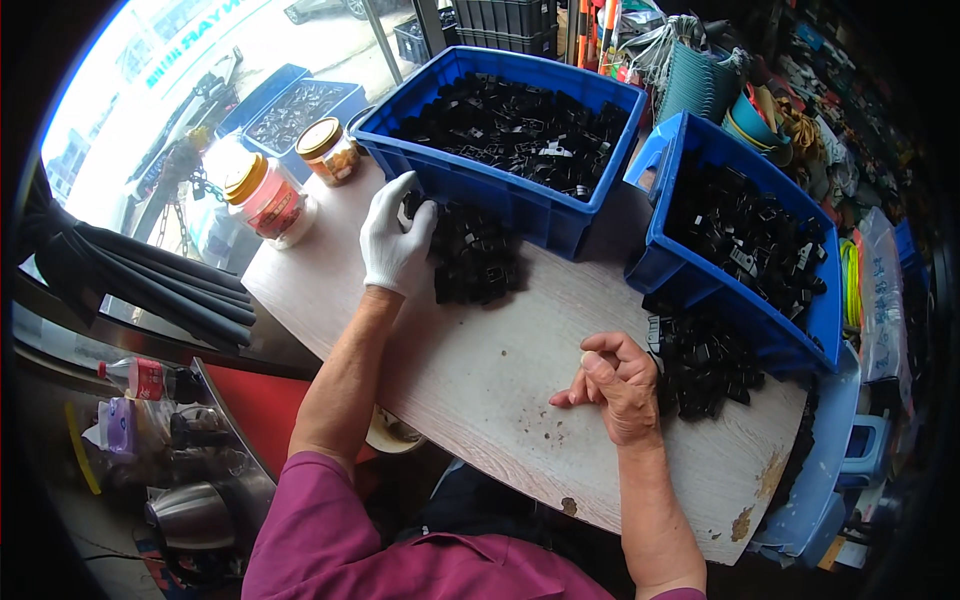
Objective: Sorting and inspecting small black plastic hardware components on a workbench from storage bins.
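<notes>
My left hand [392,240], in a white glove, is at the left edge of a heap of small black clips [478,255]. Its thumb and fingers curl round a black clip [411,204], mostly hidden by the glove. My bare right hand [622,388] hovers over the near part of the table, left of a second heap of black clips [705,365]. Thumb and index finger are pinched together, the other fingers bent; whether something tiny sits between the tips cannot be made out.
A large blue bin [560,215] full of black clips stands at the table's [470,360] far side, another blue bin [740,300] at the right. Two jars with yellow lids, a red-filled one [268,200] and a smaller one [328,152], stand far left.
</notes>
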A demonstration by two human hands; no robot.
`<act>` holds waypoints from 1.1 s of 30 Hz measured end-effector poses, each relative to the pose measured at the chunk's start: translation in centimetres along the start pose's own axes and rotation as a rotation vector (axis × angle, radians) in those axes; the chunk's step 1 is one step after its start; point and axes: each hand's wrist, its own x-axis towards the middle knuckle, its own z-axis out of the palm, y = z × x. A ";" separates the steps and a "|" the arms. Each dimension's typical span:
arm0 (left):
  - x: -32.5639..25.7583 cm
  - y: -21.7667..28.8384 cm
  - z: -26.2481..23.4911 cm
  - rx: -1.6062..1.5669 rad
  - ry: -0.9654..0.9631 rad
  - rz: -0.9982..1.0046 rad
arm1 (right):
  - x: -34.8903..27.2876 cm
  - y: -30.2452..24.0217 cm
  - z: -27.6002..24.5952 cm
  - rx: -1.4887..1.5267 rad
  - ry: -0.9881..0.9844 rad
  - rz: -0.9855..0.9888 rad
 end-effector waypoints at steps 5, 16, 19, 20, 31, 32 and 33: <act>0.8 0.4 -0.9 -0.156 -0.009 -0.064 | -0.1 -0.3 0.0 -0.022 0.012 0.003; 8.1 10.4 0.8 -0.041 -0.318 0.419 | -0.3 -0.4 -0.1 0.032 0.003 0.035; 11.6 10.3 4.1 0.152 -0.696 0.429 | -0.3 -0.4 0.1 0.032 -0.003 0.029; 12.4 10.0 5.6 0.211 -0.833 0.411 | -0.3 -0.3 0.1 0.033 -0.004 0.030; 14.8 9.5 12.2 0.587 -1.344 0.062 | -0.1 -0.5 0.2 0.048 0.003 0.025; 14.6 9.9 12.0 0.589 -1.321 0.072 | -0.1 -0.5 0.2 0.050 -0.003 0.024; 14.6 9.9 12.2 0.579 -1.329 0.065 | -0.1 -0.4 0.0 0.054 -0.001 0.023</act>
